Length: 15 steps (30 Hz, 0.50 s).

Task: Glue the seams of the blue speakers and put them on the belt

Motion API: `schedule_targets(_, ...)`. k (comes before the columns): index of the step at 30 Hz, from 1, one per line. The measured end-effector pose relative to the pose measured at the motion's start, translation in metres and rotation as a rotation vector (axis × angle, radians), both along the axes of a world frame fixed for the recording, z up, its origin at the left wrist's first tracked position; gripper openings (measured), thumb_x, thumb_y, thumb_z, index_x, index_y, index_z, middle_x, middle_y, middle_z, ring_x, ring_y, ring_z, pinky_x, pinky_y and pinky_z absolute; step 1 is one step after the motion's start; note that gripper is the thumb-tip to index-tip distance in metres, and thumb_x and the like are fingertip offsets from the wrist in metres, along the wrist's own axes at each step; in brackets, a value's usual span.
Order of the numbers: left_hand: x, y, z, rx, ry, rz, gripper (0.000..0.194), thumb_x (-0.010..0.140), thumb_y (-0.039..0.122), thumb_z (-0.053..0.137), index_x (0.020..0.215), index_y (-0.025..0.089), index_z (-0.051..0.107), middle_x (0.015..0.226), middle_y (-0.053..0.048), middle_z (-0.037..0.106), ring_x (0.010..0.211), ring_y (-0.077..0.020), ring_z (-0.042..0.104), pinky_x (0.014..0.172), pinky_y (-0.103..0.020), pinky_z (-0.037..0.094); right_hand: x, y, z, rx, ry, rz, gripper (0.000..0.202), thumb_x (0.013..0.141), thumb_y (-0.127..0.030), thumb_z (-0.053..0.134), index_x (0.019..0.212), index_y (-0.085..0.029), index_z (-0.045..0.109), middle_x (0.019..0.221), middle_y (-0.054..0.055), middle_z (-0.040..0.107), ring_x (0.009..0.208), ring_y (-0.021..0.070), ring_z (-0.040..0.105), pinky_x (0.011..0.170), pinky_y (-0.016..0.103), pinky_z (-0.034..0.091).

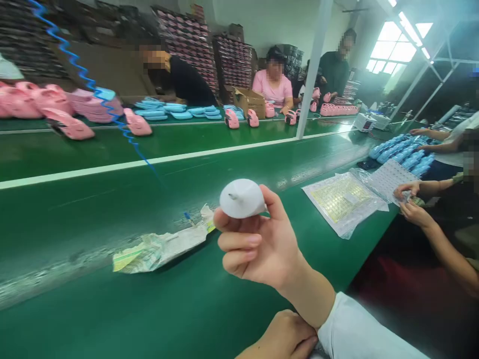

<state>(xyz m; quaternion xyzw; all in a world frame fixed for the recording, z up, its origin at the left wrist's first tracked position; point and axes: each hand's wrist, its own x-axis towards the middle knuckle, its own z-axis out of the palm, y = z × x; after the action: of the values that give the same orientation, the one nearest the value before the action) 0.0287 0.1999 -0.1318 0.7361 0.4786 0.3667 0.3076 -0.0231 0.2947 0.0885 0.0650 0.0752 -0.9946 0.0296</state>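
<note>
My right hand [262, 239] is raised over the green table [93, 309], its palm side toward me. Between thumb and fingers it grips a white round cone-shaped piece [242, 198] with a small metallic-looking tip at its centre; the other fingers are curled in. At the bottom edge my left hand [286, 334] is closed just below the right wrist, its fingers curled beside the white sleeve; whatever it may hold is hidden. Left of my right hand, a crumpled printed sheet [168, 249] lies on the table with a small blue item [187, 216] by it.
A bagged yellow sheet [346, 199] lies to the right, near a dotted sheet [391, 177] and blue parts [404, 149]. Co-workers' hands [415, 204] work there. A white post [314, 70] stands beyond; a coiled blue hose [90, 85] hangs left. Pink parts [67, 124] line the far side.
</note>
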Motion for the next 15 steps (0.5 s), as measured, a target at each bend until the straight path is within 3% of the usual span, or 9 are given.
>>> schedule_targets(5,-0.003,-0.005,0.020,0.020,0.006,0.036,0.046,0.099,0.036,0.022,0.089,0.021,0.065,0.084,-0.007,0.069,0.077,-0.0179,0.063,0.069,-0.025,0.045,-0.006,-0.004,-0.001,-0.038,-0.066,0.008,0.051,0.091,-0.053,0.036,0.080,-0.009,0.059,0.074,0.002,0.057,0.043,0.0023,0.027,0.035,0.013,0.027)
schedule_targets(8,-0.003,-0.006,0.021,0.040,-0.006,0.055,0.045,0.099,0.036,0.023,0.089,0.021,0.065,0.082,-0.007,0.069,0.074,-0.0172,0.062,0.068,-0.024,0.045,-0.006,-0.004,-0.001,-0.063,-0.068,0.024,0.051,0.091,-0.052,0.034,0.081,-0.009,0.059,0.074,0.002,0.058,0.042,0.0022,0.028,0.035,0.013,0.029)
schedule_targets(11,0.001,-0.005,0.007,0.009,-0.036,0.048,0.047,0.098,0.039,0.024,0.087,0.021,0.066,0.080,-0.007,0.068,0.073,-0.0177,0.062,0.069,-0.024,0.046,-0.004,-0.003,-0.001,-0.110,-0.055,0.024,0.051,0.093,-0.052,0.035,0.084,-0.007,0.058,0.073,0.003,0.059,0.042,0.0026,0.030,0.035,0.013,0.030)
schedule_targets(15,0.009,0.002,-0.025,-0.089,-0.076,0.009,0.048,0.096,0.048,0.028,0.085,0.025,0.068,0.080,-0.006,0.069,0.080,-0.0225,0.065,0.070,-0.030,0.050,-0.001,-0.002,0.000,-0.163,-0.054,-0.009,0.054,0.094,-0.056,0.034,0.084,-0.008,0.055,0.074,0.006,0.061,0.040,0.0030,0.031,0.033,0.014,0.030)
